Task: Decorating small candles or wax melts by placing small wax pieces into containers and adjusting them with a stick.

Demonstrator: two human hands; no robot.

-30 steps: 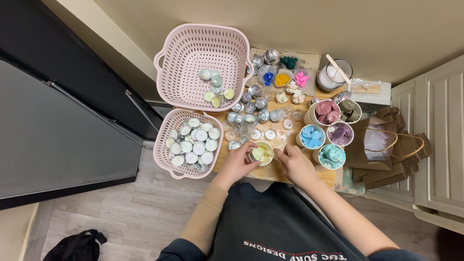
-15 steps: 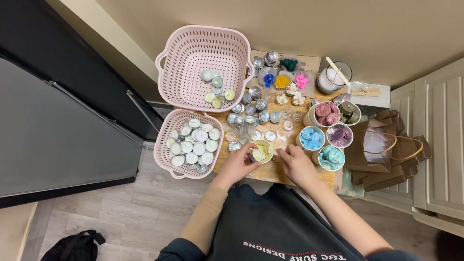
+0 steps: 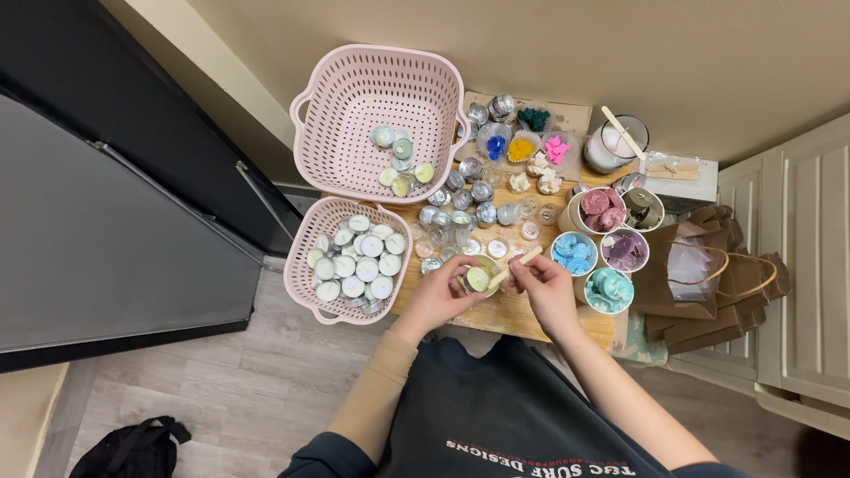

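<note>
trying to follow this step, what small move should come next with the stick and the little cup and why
Probably a small press or stir of the wooden stick into the small cup: the right hand pinches the stick with its lower end at the cup's pale filling, while the left hand steadies the cup on the wooden table.

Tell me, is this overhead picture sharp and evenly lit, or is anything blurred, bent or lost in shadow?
Head view: soft, even light with no harsh glare; the left hand, right hand and small pale-green candle cup look reasonably sharp. The wide lens bends the edges, so the white cabinet door leans. The black bag on the grey wood floor sits dim, its detail lost.
</note>
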